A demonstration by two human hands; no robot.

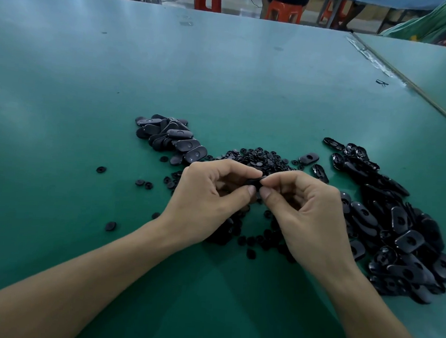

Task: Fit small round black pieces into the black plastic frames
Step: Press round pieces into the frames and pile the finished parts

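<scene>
Head view: your left hand (214, 194) and your right hand (301, 208) meet over the green surface (91, 80). Each one pinches with thumb and forefinger an end of one dark part, which I take for a black frame (254, 183). The fingertips cover most of it, so I cannot tell whether a round piece already sits inside. I think you hold it from both ends so that the thumbs can press the piece into its hole while the frame does not turn. The heap of small round pieces (259, 157) lies just behind your hands, and more of them are scattered under and around your wrists, so it seems easy to take the next one. On your right is the large pile of frames (402, 234), many with an open hole, probably the ones that wait. On your left, further back, is a smaller stack (171, 138) which looks like the finished ones, kept well apart so that the two do not mix. Judging from the piles, much work remains.
</scene>
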